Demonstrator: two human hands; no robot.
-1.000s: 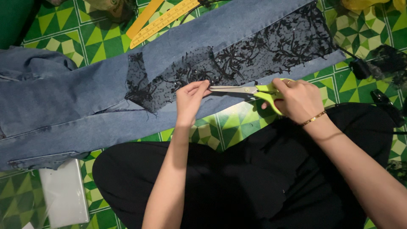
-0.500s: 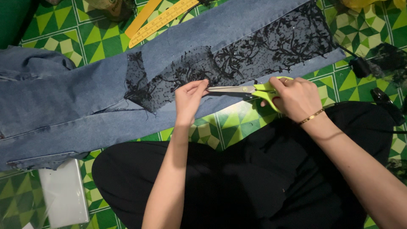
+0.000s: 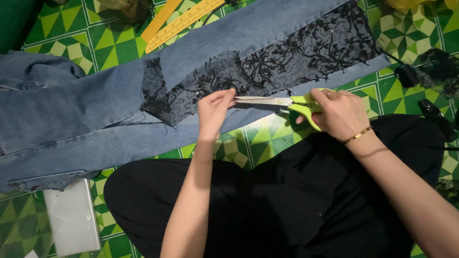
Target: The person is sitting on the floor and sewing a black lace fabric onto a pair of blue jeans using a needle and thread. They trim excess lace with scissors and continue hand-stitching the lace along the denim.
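Observation:
Blue jeans (image 3: 95, 102) lie spread across the floor, with a strip of black lace (image 3: 287, 55) laid along one leg. My left hand (image 3: 214, 111) pinches the lower edge of the lace near its middle. My right hand (image 3: 337, 113) grips green-handled scissors (image 3: 279, 102), whose silver blades point left and nearly meet my left fingertips at the lace edge. A gold bracelet sits on my right wrist.
A yellow ruler (image 3: 184, 24) and an orange one (image 3: 162, 20) lie beyond the jeans. A white plastic-wrapped packet (image 3: 71, 217) rests at lower left. Black cable and plug (image 3: 406, 74) lie right, more black lace (image 3: 442, 67) beside it. My black-clad legs (image 3: 267, 210) fill the foreground on green patterned tiles.
My right hand and the scissors shifted slightly right and down. The left hand stays pinched on the lace.

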